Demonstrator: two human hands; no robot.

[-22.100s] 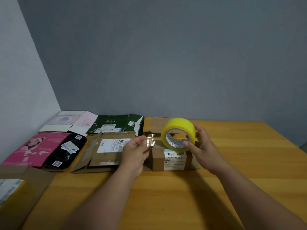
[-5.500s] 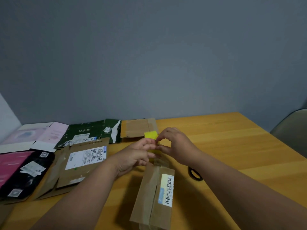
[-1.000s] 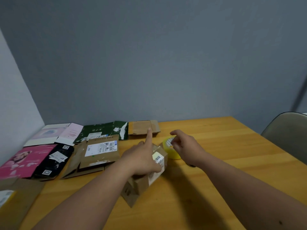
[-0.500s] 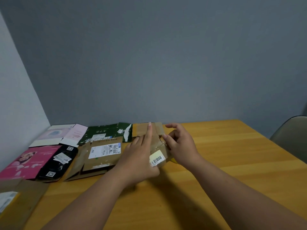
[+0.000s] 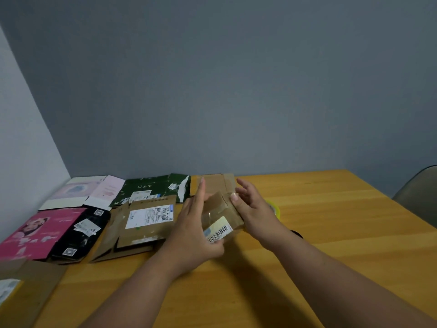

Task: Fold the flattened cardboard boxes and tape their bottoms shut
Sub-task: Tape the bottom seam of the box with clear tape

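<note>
The box [image 5: 221, 215], a small brown carton with a barcode label, is held just above the tabletop [image 5: 331, 233] between both hands. The left hand [image 5: 192, 229] grips its near-left side, thumb under the label edge and fingers extended upward along the wall. The right hand [image 5: 254, 210] presses its thumb on the top face, with its other fingers spread and relaxed behind; it holds rather than clenches. A glossy strip, apparently tape, runs across the upper face, so the step in hand is judged to be pressing down or checking the taped bottom of this box. The tape roll [image 5: 274, 208] lies just beyond the right wrist, mostly hidden. To the left of the left hand lie several flat boxes [image 5: 144, 223], unfolded. The next move probably calls for setting this box aside and picking up a flat one to fold.
</note>
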